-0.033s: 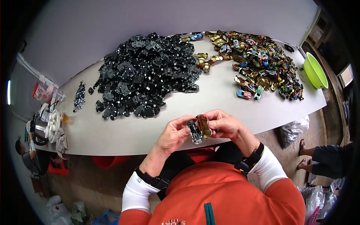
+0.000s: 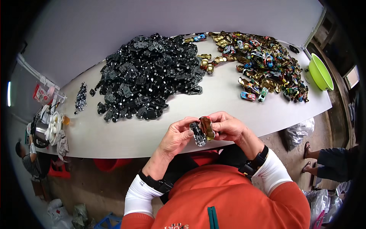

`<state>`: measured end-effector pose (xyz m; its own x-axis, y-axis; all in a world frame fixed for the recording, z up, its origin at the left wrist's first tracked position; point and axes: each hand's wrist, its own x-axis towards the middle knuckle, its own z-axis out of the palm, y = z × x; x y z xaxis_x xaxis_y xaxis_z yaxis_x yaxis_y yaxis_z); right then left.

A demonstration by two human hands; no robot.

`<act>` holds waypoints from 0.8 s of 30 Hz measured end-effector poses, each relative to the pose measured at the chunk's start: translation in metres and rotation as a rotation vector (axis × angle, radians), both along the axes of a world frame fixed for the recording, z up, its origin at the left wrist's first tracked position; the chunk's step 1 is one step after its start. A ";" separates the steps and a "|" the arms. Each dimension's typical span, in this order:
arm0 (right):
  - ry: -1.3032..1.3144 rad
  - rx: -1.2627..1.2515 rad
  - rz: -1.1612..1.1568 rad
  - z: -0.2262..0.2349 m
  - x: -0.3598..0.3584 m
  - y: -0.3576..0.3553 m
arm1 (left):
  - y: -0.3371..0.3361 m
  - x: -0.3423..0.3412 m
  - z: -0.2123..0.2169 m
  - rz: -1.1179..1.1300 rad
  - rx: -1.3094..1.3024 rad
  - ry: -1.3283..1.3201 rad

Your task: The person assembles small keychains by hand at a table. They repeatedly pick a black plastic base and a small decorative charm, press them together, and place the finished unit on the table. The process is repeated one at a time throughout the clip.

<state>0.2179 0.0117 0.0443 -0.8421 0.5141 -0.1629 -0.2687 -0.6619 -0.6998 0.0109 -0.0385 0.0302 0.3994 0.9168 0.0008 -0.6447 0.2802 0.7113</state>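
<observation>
Over the table's near edge, my left hand (image 2: 176,136) pinches a dark toy car chassis (image 2: 198,134) with grey parts on it. Right beside it, my right hand (image 2: 229,127) grips a toy car body shell (image 2: 207,126), its brown-gold hollow side facing up and a red rim at the top. The two parts are side by side, almost touching. A big heap of black toy car chassis (image 2: 148,72) covers the table's left middle. To the right spreads a pile of colourful and gold car body shells (image 2: 263,63).
A small heap of silvery parts (image 2: 81,98) lies at left on the table (image 2: 190,107). A green basin (image 2: 321,72) stands at the right edge. White dishes (image 2: 54,128) and a cloth (image 2: 62,145) are at far left. Other people (image 2: 333,164) are on both sides.
</observation>
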 end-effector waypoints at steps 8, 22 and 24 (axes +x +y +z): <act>-0.129 -0.038 -0.365 -0.001 -0.004 0.000 | 0.005 0.003 -0.016 0.186 -0.003 -0.228; -0.401 0.792 -0.565 0.024 -0.013 -0.027 | 0.000 0.005 -0.003 0.280 0.036 0.023; -0.430 0.836 -0.553 0.024 -0.013 -0.027 | 0.001 0.006 -0.003 0.275 0.052 0.014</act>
<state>0.2051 -0.0154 0.0685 -0.4163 0.8894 0.1890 -0.0084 0.2041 -0.9789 0.0166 -0.0379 0.0274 0.1361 0.9896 0.0467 -0.6815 0.0593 0.7294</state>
